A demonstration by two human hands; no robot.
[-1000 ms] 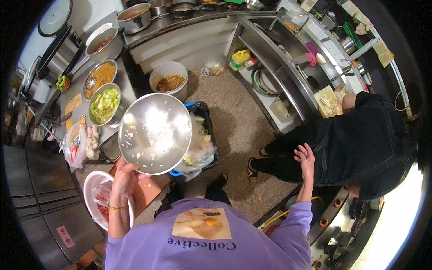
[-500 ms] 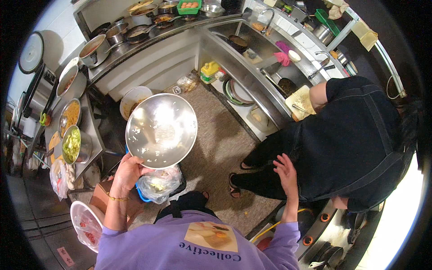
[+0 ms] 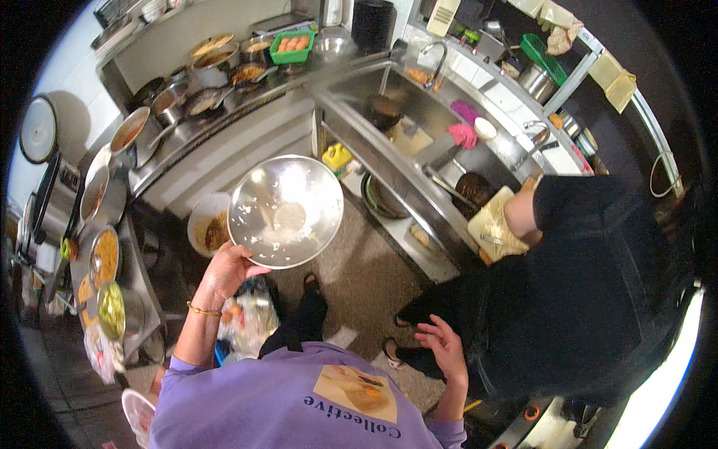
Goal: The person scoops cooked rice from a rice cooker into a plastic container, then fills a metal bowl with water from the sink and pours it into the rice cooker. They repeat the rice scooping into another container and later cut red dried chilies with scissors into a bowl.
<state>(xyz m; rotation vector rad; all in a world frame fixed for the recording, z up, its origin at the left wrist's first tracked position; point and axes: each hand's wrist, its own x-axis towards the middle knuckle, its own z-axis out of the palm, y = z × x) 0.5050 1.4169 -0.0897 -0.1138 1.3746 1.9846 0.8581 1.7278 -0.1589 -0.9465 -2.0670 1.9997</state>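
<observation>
My left hand (image 3: pixel 230 271) grips the near rim of a wide stainless steel bowl (image 3: pixel 288 217), its thumb over the edge. Bits of white food, perhaps rice or chopped scraps, cling to the bowl's shiny inside. The bowl is held up in the air above the floor, tilted so its inside faces me. Partly behind it stands a white bucket (image 3: pixel 200 228) with brown food waste in it. My right hand (image 3: pixel 443 348) hangs free at my right side, fingers apart and holding nothing, near the dark trousers of a co-worker.
To the right a person in black (image 3: pixel 583 292) stands at the counter, one hand on a yellowish block or board (image 3: pixel 497 224). A steel sink (image 3: pixel 351 86) lies ahead. Pots and a green basket of eggs (image 3: pixel 292 46) line the far counter. Plastic bags (image 3: pixel 250 318) lie below my left arm.
My left hand has carried the bowl slightly forward and to the right. My view has shifted toward the sink, and one of my feet has come forward. My right hand has dropped lower.
</observation>
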